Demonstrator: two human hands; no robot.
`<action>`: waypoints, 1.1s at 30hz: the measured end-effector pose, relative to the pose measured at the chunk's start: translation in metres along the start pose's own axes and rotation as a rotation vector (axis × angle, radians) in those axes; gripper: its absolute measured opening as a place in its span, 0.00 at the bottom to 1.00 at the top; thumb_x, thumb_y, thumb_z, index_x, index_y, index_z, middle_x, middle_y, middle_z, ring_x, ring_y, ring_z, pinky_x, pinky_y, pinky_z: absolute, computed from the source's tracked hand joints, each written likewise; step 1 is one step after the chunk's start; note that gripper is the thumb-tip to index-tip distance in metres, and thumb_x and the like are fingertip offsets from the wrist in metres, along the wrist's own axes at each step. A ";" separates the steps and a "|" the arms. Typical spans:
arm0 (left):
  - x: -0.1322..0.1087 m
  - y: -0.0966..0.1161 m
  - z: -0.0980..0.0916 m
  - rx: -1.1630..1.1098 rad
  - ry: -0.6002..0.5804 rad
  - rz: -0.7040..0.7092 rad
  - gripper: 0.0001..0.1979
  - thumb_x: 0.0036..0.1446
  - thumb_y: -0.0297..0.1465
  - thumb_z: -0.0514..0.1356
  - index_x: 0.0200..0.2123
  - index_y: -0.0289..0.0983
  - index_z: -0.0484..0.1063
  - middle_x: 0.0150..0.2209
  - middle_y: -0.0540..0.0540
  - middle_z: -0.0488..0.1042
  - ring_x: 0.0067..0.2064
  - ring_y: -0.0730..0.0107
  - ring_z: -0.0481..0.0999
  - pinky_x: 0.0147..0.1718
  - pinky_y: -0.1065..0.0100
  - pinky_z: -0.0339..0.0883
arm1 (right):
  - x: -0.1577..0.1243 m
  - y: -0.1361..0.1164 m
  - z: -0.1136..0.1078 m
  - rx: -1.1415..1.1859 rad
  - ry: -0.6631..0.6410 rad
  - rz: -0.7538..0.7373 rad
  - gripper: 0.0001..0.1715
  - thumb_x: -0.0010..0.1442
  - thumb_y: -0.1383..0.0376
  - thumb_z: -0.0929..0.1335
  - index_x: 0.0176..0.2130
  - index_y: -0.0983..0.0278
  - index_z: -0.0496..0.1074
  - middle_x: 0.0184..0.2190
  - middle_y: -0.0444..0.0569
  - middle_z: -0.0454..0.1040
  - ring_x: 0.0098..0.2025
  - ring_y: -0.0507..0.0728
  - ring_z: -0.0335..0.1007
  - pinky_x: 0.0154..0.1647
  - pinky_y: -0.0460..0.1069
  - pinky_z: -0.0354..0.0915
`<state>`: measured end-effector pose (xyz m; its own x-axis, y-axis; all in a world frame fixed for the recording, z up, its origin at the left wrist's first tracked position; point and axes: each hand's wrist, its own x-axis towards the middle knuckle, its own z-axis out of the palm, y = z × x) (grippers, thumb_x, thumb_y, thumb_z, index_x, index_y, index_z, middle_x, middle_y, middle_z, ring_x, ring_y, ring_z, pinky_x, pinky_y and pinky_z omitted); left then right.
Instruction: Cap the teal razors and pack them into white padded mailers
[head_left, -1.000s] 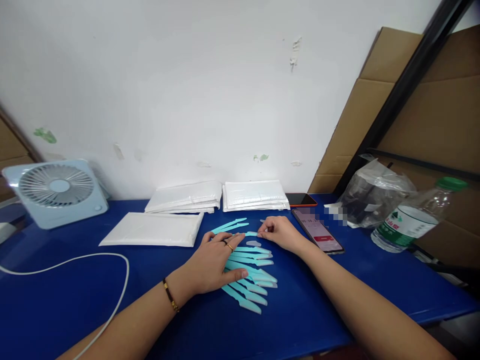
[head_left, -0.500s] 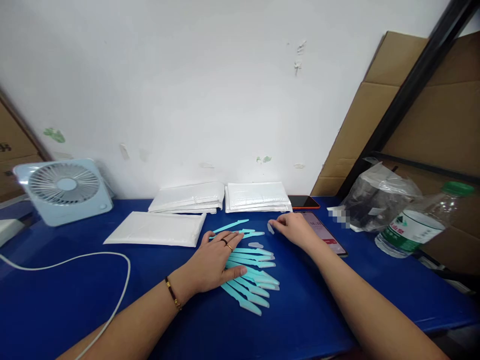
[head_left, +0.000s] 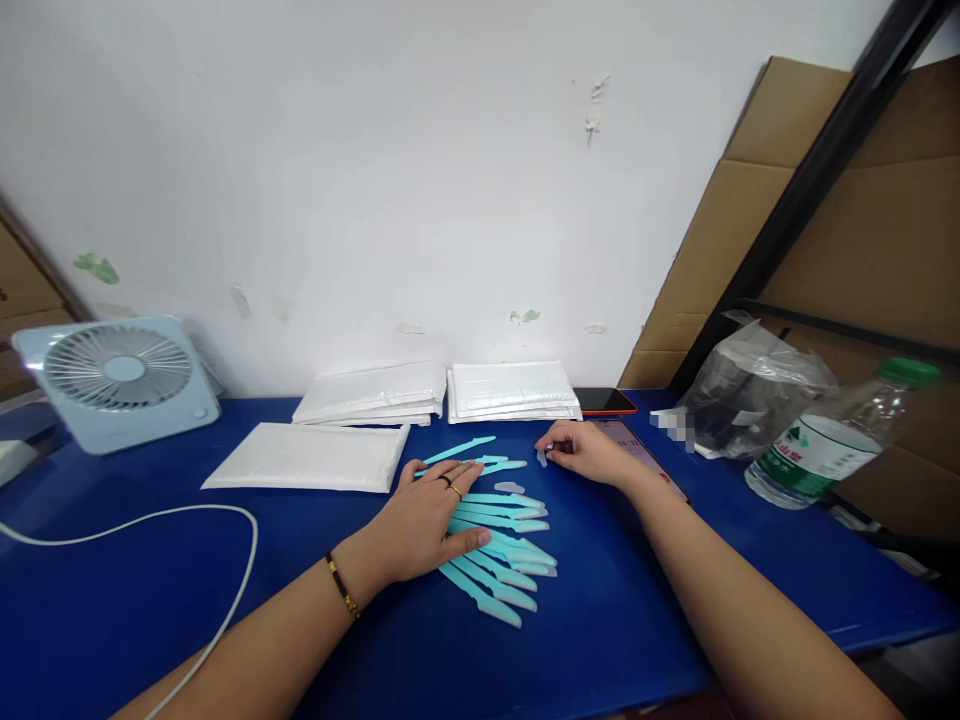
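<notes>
Several teal plastic razors [head_left: 501, 545] with clear caps lie fanned out on the blue table [head_left: 135, 600]. My left hand [head_left: 427, 515] rests flat on their handles, fingers stretched out, with rings and a bracelet showing. Two more teal razors [head_left: 480, 462] lie just beyond it, and a loose clear cap [head_left: 510, 488] sits between the two groups. My right hand [head_left: 589, 453] is to the right of them, partly over a phone [head_left: 651, 460], and pinches a small clear cap [head_left: 541, 457] between thumb and fingertips.
White padded envelopes [head_left: 307, 458] lie left of the razors, with two more stacks [head_left: 442, 390] by the wall. A small fan [head_left: 116, 380] and white cable [head_left: 150, 520] are at left. A second phone [head_left: 604, 400], plastic bag [head_left: 750, 385], water bottle [head_left: 832, 440] and cardboard [head_left: 862, 230] are at right.
My right hand pulled a clear cap off a razor and moved right with it, away from the razors and over the phone. My left hand stayed flat on the fan of razors.
</notes>
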<state>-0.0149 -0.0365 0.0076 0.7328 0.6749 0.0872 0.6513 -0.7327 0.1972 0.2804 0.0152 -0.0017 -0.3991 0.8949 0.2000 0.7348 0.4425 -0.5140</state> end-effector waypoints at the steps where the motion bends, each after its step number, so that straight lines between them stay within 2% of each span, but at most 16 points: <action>1: 0.000 0.000 0.000 0.002 -0.001 0.001 0.36 0.56 0.55 0.40 0.62 0.43 0.42 0.62 0.43 0.52 0.61 0.55 0.51 0.55 0.50 0.42 | -0.001 0.000 -0.001 0.005 -0.003 0.012 0.11 0.53 0.63 0.66 0.36 0.62 0.75 0.33 0.47 0.74 0.32 0.53 0.68 0.32 0.46 0.63; 6: 0.000 0.000 0.000 -0.011 -0.002 -0.003 0.36 0.56 0.55 0.41 0.62 0.43 0.42 0.62 0.44 0.52 0.61 0.55 0.51 0.55 0.49 0.42 | 0.002 0.002 0.000 0.031 0.039 0.122 0.11 0.53 0.60 0.66 0.31 0.64 0.75 0.26 0.46 0.74 0.27 0.52 0.65 0.26 0.45 0.59; 10: 0.001 0.000 0.000 -0.016 -0.005 0.000 0.36 0.56 0.55 0.41 0.62 0.43 0.42 0.62 0.44 0.52 0.61 0.55 0.51 0.54 0.50 0.42 | 0.008 0.006 0.004 0.035 0.088 0.158 0.13 0.52 0.58 0.66 0.33 0.64 0.76 0.28 0.47 0.75 0.28 0.52 0.66 0.28 0.45 0.59; 13: 0.001 0.000 -0.001 -0.014 -0.009 0.002 0.36 0.56 0.54 0.41 0.62 0.43 0.41 0.62 0.43 0.52 0.61 0.55 0.51 0.55 0.50 0.42 | 0.009 0.007 0.007 0.019 0.140 0.120 0.13 0.50 0.57 0.68 0.34 0.62 0.77 0.31 0.47 0.75 0.30 0.52 0.66 0.30 0.46 0.60; 17: 0.002 -0.001 0.000 -0.017 -0.007 -0.002 0.35 0.56 0.54 0.41 0.62 0.44 0.41 0.62 0.43 0.52 0.61 0.55 0.51 0.55 0.49 0.41 | 0.010 0.000 0.014 0.063 0.096 0.028 0.10 0.51 0.59 0.69 0.30 0.62 0.77 0.30 0.46 0.74 0.29 0.51 0.66 0.29 0.45 0.60; 21: 0.003 -0.001 0.001 -0.026 -0.011 0.005 0.36 0.56 0.55 0.41 0.63 0.44 0.40 0.62 0.43 0.52 0.61 0.55 0.51 0.54 0.49 0.41 | 0.012 -0.012 0.026 0.072 0.087 0.015 0.08 0.50 0.60 0.70 0.29 0.62 0.77 0.27 0.45 0.73 0.25 0.49 0.63 0.26 0.44 0.57; 25: 0.005 -0.003 0.003 -0.044 -0.027 0.028 0.37 0.55 0.55 0.42 0.63 0.45 0.39 0.63 0.44 0.50 0.62 0.54 0.49 0.55 0.48 0.40 | 0.015 -0.021 0.034 0.099 0.101 0.017 0.08 0.51 0.61 0.69 0.29 0.62 0.76 0.27 0.45 0.71 0.26 0.50 0.63 0.26 0.44 0.58; 28: 0.005 -0.004 0.004 -0.047 -0.030 0.045 0.37 0.55 0.55 0.42 0.63 0.45 0.38 0.63 0.44 0.49 0.62 0.54 0.48 0.55 0.49 0.39 | 0.014 -0.027 0.032 0.079 0.129 -0.011 0.08 0.52 0.61 0.69 0.29 0.63 0.77 0.28 0.46 0.71 0.26 0.50 0.63 0.28 0.45 0.59; 31: 0.005 -0.006 0.005 -0.023 0.023 0.008 0.35 0.57 0.53 0.41 0.63 0.45 0.38 0.64 0.44 0.46 0.63 0.55 0.46 0.56 0.50 0.39 | 0.009 -0.039 0.025 0.067 0.155 -0.078 0.09 0.54 0.61 0.68 0.31 0.62 0.77 0.30 0.47 0.71 0.27 0.50 0.64 0.29 0.45 0.60; 33: 0.005 -0.008 0.005 0.006 0.080 -0.055 0.34 0.57 0.53 0.40 0.63 0.45 0.40 0.64 0.44 0.46 0.63 0.55 0.46 0.56 0.51 0.39 | 0.004 -0.050 0.023 0.086 0.091 -0.130 0.09 0.55 0.61 0.67 0.32 0.61 0.76 0.30 0.47 0.72 0.29 0.51 0.66 0.29 0.45 0.60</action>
<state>-0.0155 -0.0277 0.0012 0.6782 0.7187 0.1537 0.6914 -0.6948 0.1982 0.2298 -0.0049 0.0058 -0.4337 0.8336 0.3421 0.6288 0.5519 -0.5477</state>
